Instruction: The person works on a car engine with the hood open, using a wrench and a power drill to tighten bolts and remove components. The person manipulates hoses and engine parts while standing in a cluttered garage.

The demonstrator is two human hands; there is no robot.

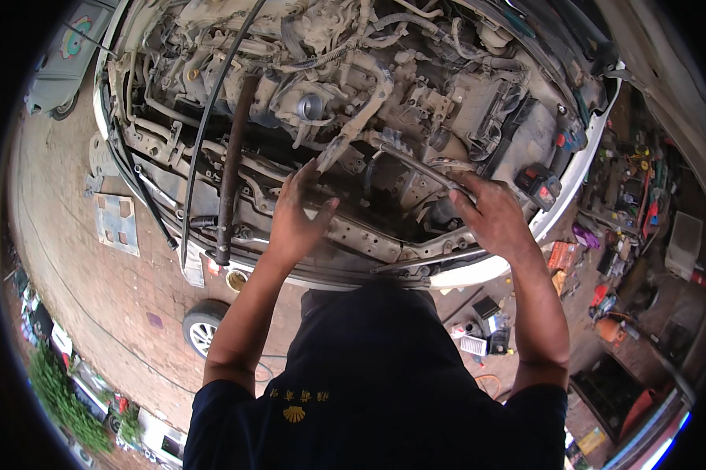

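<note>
A dusty car engine [314, 70] fills the bay in front of me. My right hand [490, 215] is closed round the near end of a long metal bar handle [416, 164], which slants away to the far left among the engine parts. What its far end sits on is hard to make out. My left hand [296, 223] has its fingers stretched forward and its thumb apart, with nothing held. Its fingertips are close to a dusty hose [337, 150]; whether they touch it cannot be told. Below both hands runs the front metal crossmember [361, 236].
A rusty pipe [235, 164] and a black rod [206, 117] lie across the bay's left side. A wrench [159, 188] rests on the front panel. At the right edge sits a black and red battery pack [539, 188]. A wheel [202, 329] lies on the ground.
</note>
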